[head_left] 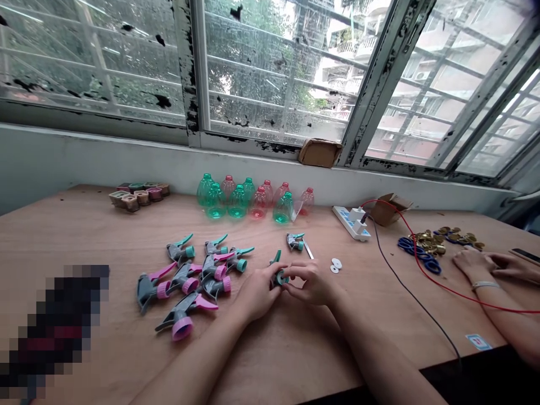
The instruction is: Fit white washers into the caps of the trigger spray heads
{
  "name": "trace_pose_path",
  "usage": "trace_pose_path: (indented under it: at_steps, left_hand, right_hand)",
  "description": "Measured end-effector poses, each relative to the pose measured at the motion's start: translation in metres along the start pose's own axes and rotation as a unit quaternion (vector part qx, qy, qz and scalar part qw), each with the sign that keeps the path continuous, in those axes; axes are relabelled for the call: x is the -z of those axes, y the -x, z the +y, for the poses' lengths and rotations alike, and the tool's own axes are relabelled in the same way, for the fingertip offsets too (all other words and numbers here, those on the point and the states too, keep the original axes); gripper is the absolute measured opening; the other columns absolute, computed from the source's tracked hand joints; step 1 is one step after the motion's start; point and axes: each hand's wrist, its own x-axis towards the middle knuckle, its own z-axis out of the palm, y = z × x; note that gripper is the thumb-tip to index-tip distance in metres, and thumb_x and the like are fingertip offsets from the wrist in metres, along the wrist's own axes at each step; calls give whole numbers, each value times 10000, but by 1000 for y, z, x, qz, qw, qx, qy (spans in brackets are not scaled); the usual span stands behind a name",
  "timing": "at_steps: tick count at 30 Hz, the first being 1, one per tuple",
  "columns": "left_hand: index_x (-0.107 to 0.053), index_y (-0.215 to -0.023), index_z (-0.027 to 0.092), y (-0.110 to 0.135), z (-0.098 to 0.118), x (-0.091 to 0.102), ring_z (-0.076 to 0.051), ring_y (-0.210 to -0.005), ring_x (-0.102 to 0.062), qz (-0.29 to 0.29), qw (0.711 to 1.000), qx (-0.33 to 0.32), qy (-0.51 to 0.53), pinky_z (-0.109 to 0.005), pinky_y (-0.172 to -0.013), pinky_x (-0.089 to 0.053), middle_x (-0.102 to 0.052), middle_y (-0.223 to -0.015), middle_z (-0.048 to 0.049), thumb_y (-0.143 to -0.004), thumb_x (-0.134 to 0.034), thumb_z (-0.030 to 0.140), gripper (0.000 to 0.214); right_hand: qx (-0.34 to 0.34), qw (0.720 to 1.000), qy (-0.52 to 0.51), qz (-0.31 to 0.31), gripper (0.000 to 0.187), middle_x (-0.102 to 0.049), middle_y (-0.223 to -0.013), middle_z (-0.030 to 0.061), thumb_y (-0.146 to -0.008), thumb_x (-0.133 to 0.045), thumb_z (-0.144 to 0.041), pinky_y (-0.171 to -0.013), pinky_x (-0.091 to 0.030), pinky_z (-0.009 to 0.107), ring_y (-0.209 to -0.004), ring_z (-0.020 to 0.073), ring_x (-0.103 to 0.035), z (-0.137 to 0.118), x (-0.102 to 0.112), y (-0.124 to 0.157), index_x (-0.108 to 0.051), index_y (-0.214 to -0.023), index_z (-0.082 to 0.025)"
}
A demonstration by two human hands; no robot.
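Held spray head (280, 278): one, grey and green, over table (270, 349) | Left hand (260, 291): fingers closed round its body | Right hand (313, 282): fingers pinching its green end | Loose spray heads (208, 267): cluster, leftward | White discs (336, 262): just beyond right hand

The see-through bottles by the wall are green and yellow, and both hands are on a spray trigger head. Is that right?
Not quite: the see-through bottles are green and red, not yellow, as the head view shows. The left hand and right hand are both on a spray trigger head.
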Motion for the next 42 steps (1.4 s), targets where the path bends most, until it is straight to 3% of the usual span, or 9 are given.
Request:
trace_pose_path:
  at_steps: [14, 22, 27, 30, 32, 38, 42]
  left_hand:
    - [-592, -1215, 267, 1, 2, 0, -194, -900, -646, -3, 1000, -3, 10, -229, -700, -471, -708, -1006, -12, -759, -532, 118, 483]
    - [-592, -1220, 241, 0, 3, 1, -204, -896, -651, -3, 1000, 5, 0, -243, -722, -473, -714, -973, -28, -756, -545, 133, 478]
    - [-463, -1331, 266, 1, -4, -2, -186, -852, -645, 5, 1000, -2, 26, -247, -723, -477, -687, -1119, -21, -750, -560, 124, 605]
    - [-324, -1424, 272, 1, -8, -3, -171, -780, -634, -4, 1000, 4, 25, -254, -716, -474, -692, -1092, -24, -721, -543, 70, 764]
    - [-287, -1443, 275, 0, -9, -2, -158, -731, -614, 2, 1000, 5, 19, -255, -703, -471, -686, -1072, -28, -708, -538, 54, 807]
    - [-422, -1316, 230, -1, -8, 7, -113, -666, -528, 125, 992, -21, 16, -259, -732, -461, -606, -1055, -24, -748, -495, 84, 591]
    - [-509, -1205, 225, 3, -6, 7, -130, -694, -531, 82, 995, -47, -16, -249, -692, -441, -607, -988, -18, -790, -505, 151, 422]
  right_hand:
    - [-2, 999, 40, -13, 151, -673, -720, 1, -758, -647, -278, -608, -395, 233, -610, 124, -591, -2, 1, -1, -709, -890, -240]
    - [-6, 1000, 3, 9, 146, -670, -715, 1, -757, -643, -277, -600, -408, 234, -587, 119, -578, -1, -2, 1, -700, -885, -236]
    - [-24, 999, 6, 45, 194, -625, -704, -1, -756, -664, -328, -572, -386, 241, -570, 118, -516, -3, 3, -1, -669, -920, -225]
    - [-22, 1000, 10, 16, 335, -643, -822, 18, -722, -714, -418, -581, -388, 240, -598, 118, -512, -4, 3, -4, -666, -1000, -238]
    - [-24, 1000, 7, -2, 331, -644, -824, 13, -742, -707, -396, -587, -389, 235, -602, 116, -514, -3, -1, -5, -666, -1040, -258]
    - [-122, 991, -12, 54, 239, -638, -707, -8, -761, -692, -320, -557, -390, 241, -555, 122, -517, 12, -14, -8, -679, -988, -246]
    - [-172, 983, 5, 71, 238, -692, -811, 10, -774, -672, -335, -613, -423, 251, -635, 145, -586, 27, -15, -22, -681, -995, -247]
